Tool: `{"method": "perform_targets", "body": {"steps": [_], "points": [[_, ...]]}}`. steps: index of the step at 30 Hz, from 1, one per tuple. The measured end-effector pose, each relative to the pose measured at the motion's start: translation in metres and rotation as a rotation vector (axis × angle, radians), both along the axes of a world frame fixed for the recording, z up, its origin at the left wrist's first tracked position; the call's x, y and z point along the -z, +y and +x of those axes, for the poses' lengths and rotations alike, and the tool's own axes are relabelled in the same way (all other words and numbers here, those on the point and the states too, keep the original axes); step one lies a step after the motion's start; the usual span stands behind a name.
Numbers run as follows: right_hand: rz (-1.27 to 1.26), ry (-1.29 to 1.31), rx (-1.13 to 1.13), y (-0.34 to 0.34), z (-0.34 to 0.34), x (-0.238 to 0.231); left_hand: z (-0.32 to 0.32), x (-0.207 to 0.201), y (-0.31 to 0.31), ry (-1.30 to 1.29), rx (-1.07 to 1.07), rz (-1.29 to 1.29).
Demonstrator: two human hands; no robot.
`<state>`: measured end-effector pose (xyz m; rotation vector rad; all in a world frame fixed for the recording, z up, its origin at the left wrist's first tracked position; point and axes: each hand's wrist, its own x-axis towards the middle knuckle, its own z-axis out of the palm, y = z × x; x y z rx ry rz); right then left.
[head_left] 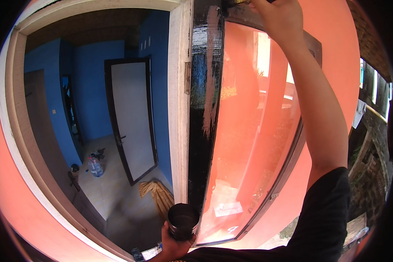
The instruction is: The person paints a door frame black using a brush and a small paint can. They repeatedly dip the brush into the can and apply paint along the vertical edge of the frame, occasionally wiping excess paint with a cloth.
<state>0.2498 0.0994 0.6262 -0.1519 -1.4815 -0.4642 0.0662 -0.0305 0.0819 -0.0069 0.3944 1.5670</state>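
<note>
At the bottom middle, my left hand (175, 243) is wrapped round a small paint can (183, 222) whose inside is black. My right arm reaches up to the top edge, where my right hand (280, 16) grips a paintbrush (240, 1), mostly cut off by the picture's edge. Its dark tip is at the upper corner of an open window sash. The left stile (201, 131) of that sash carries glossy black paint, with a dull brownish streak along its upper part. Reflections cover the glass pane (253, 131).
Left of the sash stands a pale unpainted wooden frame (179, 96). Through the opening show a blue-walled room, a white door with a dark frame (133, 118), a plastic water bottle (95, 166) on the tiled floor and a golden-brown cloth (158, 196). A salmon-coloured wall (340, 56) lies right.
</note>
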Motion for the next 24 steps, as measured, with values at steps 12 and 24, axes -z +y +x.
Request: {"method": "perform_targets", "body": {"steps": [12, 24], "points": [[-0.188, -0.191, 0.054, 0.007, 0.002, 0.069, -0.014, -0.006, -0.012, 0.15, 0.15, 0.106], [0.078, 0.089, -0.045, -0.01, -0.017, 0.032, -0.024, 0.005, -0.01, 0.147, 0.151, 0.123]]}}
